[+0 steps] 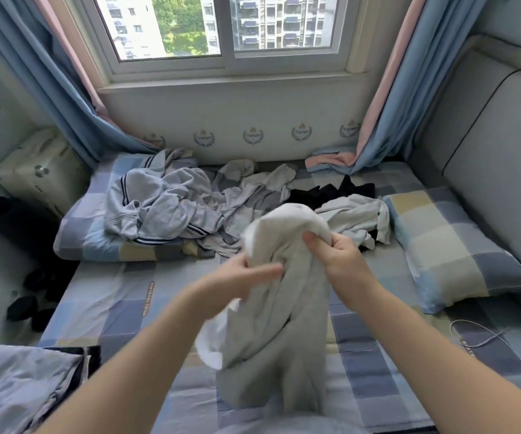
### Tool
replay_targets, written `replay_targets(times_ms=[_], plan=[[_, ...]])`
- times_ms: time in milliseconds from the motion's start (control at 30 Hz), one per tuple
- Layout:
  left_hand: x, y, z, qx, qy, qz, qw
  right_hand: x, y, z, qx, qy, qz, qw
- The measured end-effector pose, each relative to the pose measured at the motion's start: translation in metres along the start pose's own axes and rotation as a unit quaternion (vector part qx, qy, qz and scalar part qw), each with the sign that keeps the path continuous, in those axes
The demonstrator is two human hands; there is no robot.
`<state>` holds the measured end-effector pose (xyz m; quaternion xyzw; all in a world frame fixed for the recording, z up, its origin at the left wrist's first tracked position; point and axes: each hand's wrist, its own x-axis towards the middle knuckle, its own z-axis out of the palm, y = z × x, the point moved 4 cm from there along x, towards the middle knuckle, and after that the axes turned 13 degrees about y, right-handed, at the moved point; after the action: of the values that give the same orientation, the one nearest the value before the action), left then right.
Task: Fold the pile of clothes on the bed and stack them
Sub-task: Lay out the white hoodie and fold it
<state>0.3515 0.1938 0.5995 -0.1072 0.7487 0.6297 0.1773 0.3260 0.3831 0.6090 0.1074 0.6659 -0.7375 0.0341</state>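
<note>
Head view: a pale grey garment (271, 308) — soft, bunched, its white lining turned out at the lower left — is held up above the checked bed (112, 314), gripped by the left hand (246, 274) and right hand (337, 258), near the unfolded pile (165, 205).

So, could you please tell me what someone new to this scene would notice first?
The eye lands first on the pale grey garment held up in the middle of the frame, gripped by the left hand and the right hand. Behind it, an unfolded pile of clothes sprawls across the far end of the bed, under the bright window.
</note>
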Motion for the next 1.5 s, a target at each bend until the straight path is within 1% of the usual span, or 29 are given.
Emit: replay_targets(times_ms=[33,67,133,200,267,333,400,467,533,600,633,700,767,800,833,867,900,967,1000,1033,1067,1100,1133,1167,1200,1267,1367,1500], plan=[[0.000,-0.011,0.008,0.012,-0.007,-0.003,1.000,0.001,-0.002,0.000,0.004,0.003,0.000,1.000],[0.003,-0.019,0.011,0.016,0.008,0.005,1.000,0.002,-0.003,-0.001,0.001,0.004,0.002,1.000],[0.008,-0.020,0.010,0.001,0.066,0.040,0.997,0.006,-0.005,-0.006,-0.005,0.008,-0.001,1.000],[0.013,-0.011,0.003,-0.054,0.118,0.057,0.990,0.014,-0.004,-0.016,-0.002,0.021,-0.006,1.000],[0.011,0.004,-0.003,-0.110,0.136,0.058,0.983,0.021,-0.001,-0.027,-0.014,0.040,-0.004,0.999],[0.008,0.023,-0.009,-0.160,0.152,0.058,0.974,0.023,0.005,-0.035,-0.032,0.041,-0.003,0.999],[0.007,0.044,-0.013,-0.199,0.158,0.074,0.964,0.018,0.015,-0.038,-0.053,0.026,-0.005,0.998],[0.003,0.066,-0.010,-0.229,0.145,0.090,0.958,0.008,0.031,-0.032,-0.094,-0.027,-0.009,0.995],[0.000,0.081,-0.003,-0.239,0.125,0.104,0.957,0.000,0.048,-0.018,-0.168,-0.072,-0.017,0.983],[-0.001,0.092,0.003,-0.238,0.114,0.106,0.959,-0.003,0.065,-0.002,-0.201,-0.094,-0.014,0.975],[-0.001,0.096,0.004,-0.238,0.117,0.104,0.959,-0.005,0.069,0.006,-0.214,-0.105,-0.007,0.971],[0.003,0.100,-0.002,-0.236,0.150,0.097,0.955,-0.006,0.072,0.011,-0.253,-0.132,-0.005,0.958],[0.010,0.098,-0.018,-0.239,0.193,0.087,0.948,-0.003,0.069,0.005,-0.243,-0.136,-0.002,0.960],[0.013,0.095,-0.027,-0.241,0.204,0.080,0.945,0.001,0.065,0.000,-0.217,-0.121,0.003,0.969],[0.015,0.091,-0.034,-0.242,0.199,0.077,0.946,0.004,0.059,-0.006,-0.189,-0.094,0.006,0.977],[0.015,0.087,-0.038,-0.230,0.190,0.073,0.952,0.007,0.054,-0.011,-0.164,-0.061,0.006,0.985],[0.015,0.082,-0.041,-0.189,0.187,0.073,0.961,0.010,0.048,-0.015,-0.142,-0.034,0.003,0.989],[0.012,0.066,-0.038,-0.043,0.197,0.069,0.977,0.010,0.038,-0.017,-0.101,-0.001,0.000,0.995],[0.011,0.054,-0.033,0.032,0.196,0.069,0.978,0.010,0.035,-0.016,-0.077,0.010,0.006,0.997],[0.010,0.042,-0.025,0.101,0.183,0.072,0.975,0.010,0.031,-0.014,-0.052,0.020,0.016,0.998],[0.008,0.028,-0.013,0.150,0.154,0.069,0.974,0.011,0.027,-0.013,-0.026,0.027,0.027,0.999],[0.006,0.015,0.001,0.166,0.110,0.065,0.978,0.011,0.022,-0.012,0.000,0.030,0.032,0.999],[0.005,0.001,0.015,0.157,0.067,0.066,0.983,0.013,0.018,-0.011,0.024,0.031,0.034,0.999],[0.005,-0.011,0.028,0.146,0.035,0.081,0.985,0.013,0.013,-0.012,0.041,0.030,0.032,0.998],[0.005,-0.019,0.040,0.137,0.024,0.109,0.984,0.014,0.009,-0.012,0.052,0.030,0.032,0.998],[0.009,-0.030,0.053,0.136,0.045,0.156,0.977,0.012,0.001,-0.013,0.063,0.026,0.025,0.997],[0.019,-0.029,0.049,0.148,0.107,0.178,0.967,0.015,-0.005,-0.022,0.048,0.040,0.003,0.998],[0.027,-0.015,0.019,0.183,0.189,0.205,0.943,0.021,-0.011,-0.047,-0.065,0.047,-0.045,0.996]])
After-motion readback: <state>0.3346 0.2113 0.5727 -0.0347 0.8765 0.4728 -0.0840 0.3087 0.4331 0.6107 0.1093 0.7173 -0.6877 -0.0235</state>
